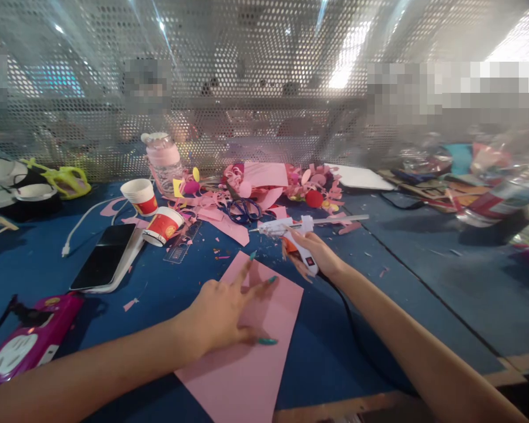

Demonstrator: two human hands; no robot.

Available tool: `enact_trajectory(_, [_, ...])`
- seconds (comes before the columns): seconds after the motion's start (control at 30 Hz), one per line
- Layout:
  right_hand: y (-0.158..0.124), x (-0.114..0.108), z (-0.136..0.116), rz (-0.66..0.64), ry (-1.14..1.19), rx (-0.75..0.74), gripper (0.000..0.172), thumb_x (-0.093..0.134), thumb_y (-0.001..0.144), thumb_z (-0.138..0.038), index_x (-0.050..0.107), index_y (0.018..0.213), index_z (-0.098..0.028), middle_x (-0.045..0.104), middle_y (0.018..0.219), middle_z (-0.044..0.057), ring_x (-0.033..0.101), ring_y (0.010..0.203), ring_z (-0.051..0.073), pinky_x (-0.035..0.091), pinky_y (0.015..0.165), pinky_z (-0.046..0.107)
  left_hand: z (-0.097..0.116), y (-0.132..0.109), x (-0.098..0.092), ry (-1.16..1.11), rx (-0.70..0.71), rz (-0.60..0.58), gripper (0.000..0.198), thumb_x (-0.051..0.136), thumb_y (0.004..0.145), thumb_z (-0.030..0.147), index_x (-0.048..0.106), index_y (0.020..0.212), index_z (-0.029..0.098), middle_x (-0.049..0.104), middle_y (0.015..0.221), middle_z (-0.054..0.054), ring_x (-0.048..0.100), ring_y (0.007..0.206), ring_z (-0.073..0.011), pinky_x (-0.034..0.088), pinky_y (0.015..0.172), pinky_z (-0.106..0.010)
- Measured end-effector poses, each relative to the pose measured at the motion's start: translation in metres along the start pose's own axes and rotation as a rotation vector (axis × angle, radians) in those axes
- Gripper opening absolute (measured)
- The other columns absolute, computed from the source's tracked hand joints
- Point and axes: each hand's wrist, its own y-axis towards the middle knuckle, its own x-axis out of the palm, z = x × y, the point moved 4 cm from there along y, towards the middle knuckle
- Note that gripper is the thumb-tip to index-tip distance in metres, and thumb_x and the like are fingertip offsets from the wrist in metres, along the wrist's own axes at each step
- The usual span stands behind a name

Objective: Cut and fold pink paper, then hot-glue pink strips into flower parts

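Observation:
My left hand (227, 311) lies flat with fingers spread on a pink paper sheet (247, 358) that rests on the blue table (401, 282). My right hand (315, 252) is wrapped round the handle of a white glue gun (291, 230). The gun's nozzle points left, its glue stick sticks out to the right, and its black cord runs back along my right arm. The gun is just beyond the far corner of the pink sheet.
A black phone (103, 255) on a white pad and two paper cups (152, 214) lie at the left, with a pink bottle (164, 160) behind. Blue-handled scissors (242, 210) sit among pink paper scraps (264, 188). A magenta power strip (26, 343) lies near left. A perforated metal screen stands behind.

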Motion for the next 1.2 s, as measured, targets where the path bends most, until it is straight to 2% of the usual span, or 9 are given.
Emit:
enact_trajectory(0.1, [0.0,0.002,0.0,0.006,-0.001,0.004,0.038,0.048,0.077,-0.05,0.055,0.064,-0.015,0.043,0.03,-0.004,0.032,0.02,0.007,0.029,0.022,0.019,-0.003,0.002,0.007,0.03,-0.064,0.007,0.078,0.024,0.072,0.073,-0.004,0.137,0.039,0.007,0.145,-0.019,0.062,0.086,-0.0317,0.048,0.055,-0.037])
enact_trajectory(0.2, [0.0,0.003,0.006,0.017,-0.027,0.031,0.041,0.047,0.078,-0.052,0.054,0.062,-0.015,0.042,0.029,-0.004,0.033,0.02,0.007,0.026,0.021,0.019,0.001,0.003,0.014,0.039,-0.082,0.023,0.075,0.022,0.075,0.07,-0.008,0.136,0.038,0.009,0.144,-0.022,0.065,0.071,-0.0265,0.048,0.051,-0.036])
enact_trajectory(0.3, [0.001,0.004,0.014,0.036,-0.083,0.059,0.045,0.045,0.077,-0.056,0.053,0.06,-0.015,0.044,0.03,-0.003,0.035,0.02,0.007,0.023,0.021,0.018,0.004,0.002,0.018,0.047,-0.113,0.014,0.075,0.022,0.074,0.071,-0.01,0.135,0.04,0.01,0.144,-0.022,0.064,0.066,-0.0241,0.047,0.048,-0.034])
enact_trajectory(0.53, [0.004,0.011,0.023,0.018,-0.212,0.104,0.051,0.042,0.077,-0.061,0.054,0.056,-0.016,0.042,0.027,-0.004,0.033,0.02,0.006,0.022,0.024,0.019,0.006,-0.001,0.023,0.035,-0.201,0.021,0.074,0.02,0.074,0.071,-0.008,0.135,0.041,0.025,0.14,-0.021,0.063,0.065,-0.0222,0.048,0.048,-0.032])
enact_trajectory(0.97, [0.006,0.012,0.024,0.0,-0.324,0.154,0.055,0.042,0.075,-0.064,0.054,0.052,-0.015,0.04,0.027,-0.004,0.034,0.021,0.005,0.023,0.027,0.019,0.007,-0.002,0.024,0.02,-0.178,0.052,0.074,0.021,0.076,0.068,-0.008,0.135,0.036,0.026,0.138,-0.025,0.063,0.06,-0.0201,0.047,0.047,-0.03])
enact_trajectory(1.2, [0.007,0.013,0.022,0.017,-0.366,0.176,0.057,0.042,0.071,-0.067,0.052,0.051,-0.015,0.04,0.027,-0.004,0.035,0.022,0.006,0.023,0.027,0.018,0.009,-0.004,0.025,0.063,-0.192,0.135,0.073,0.025,0.076,0.068,-0.004,0.135,0.036,0.029,0.137,-0.026,0.063,0.058,-0.0191,0.046,0.047,-0.029])
